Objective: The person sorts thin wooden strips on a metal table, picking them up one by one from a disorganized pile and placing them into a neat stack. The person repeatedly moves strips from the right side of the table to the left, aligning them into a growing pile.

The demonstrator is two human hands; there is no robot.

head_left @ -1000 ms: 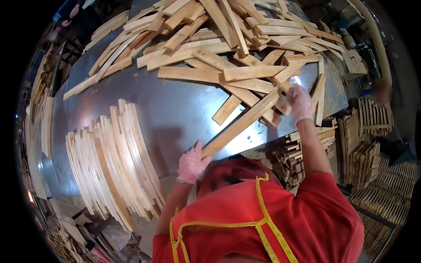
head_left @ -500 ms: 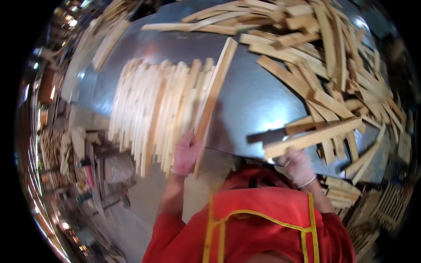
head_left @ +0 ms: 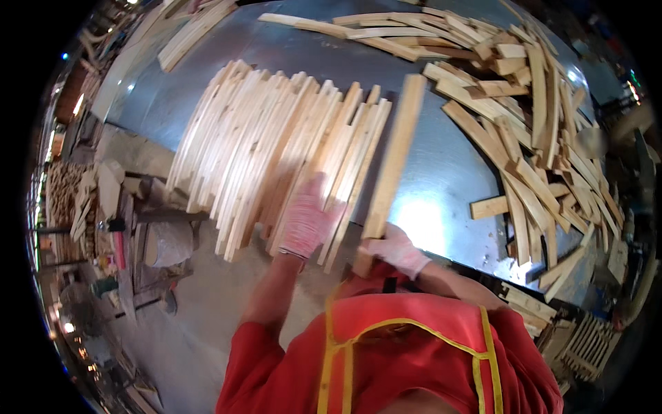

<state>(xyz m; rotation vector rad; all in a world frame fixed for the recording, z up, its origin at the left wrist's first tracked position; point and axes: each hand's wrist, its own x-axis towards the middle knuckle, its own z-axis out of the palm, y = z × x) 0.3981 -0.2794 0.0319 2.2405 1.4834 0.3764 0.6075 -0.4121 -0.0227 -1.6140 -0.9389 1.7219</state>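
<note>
Pale wooden strips [head_left: 269, 145] lie side by side in a row on the metal table, their ends uneven. My left hand [head_left: 303, 224], in a pinkish knitted glove, rests on the near part of the row with fingers stretched out and thumb apart. To the right of the row, one wooden strip [head_left: 396, 152] stands off by a narrow gap, slanting away from me. My right hand [head_left: 398, 252], gloved too, is closed round its near end. The underside of the left hand is hidden.
A loose heap of wooden pieces [head_left: 531, 145] covers the right side of the metal table [head_left: 431, 183]. More strips [head_left: 196, 34] lie at the far left. A wooden stand with a pale container [head_left: 169, 243] is on the floor at left; stacked wood [head_left: 527, 307] sits below right.
My right hand has brought its strip leftward from beside the heap and turned it to point away from me. My left hand has let go of its strip, which now lies with the row.
</note>
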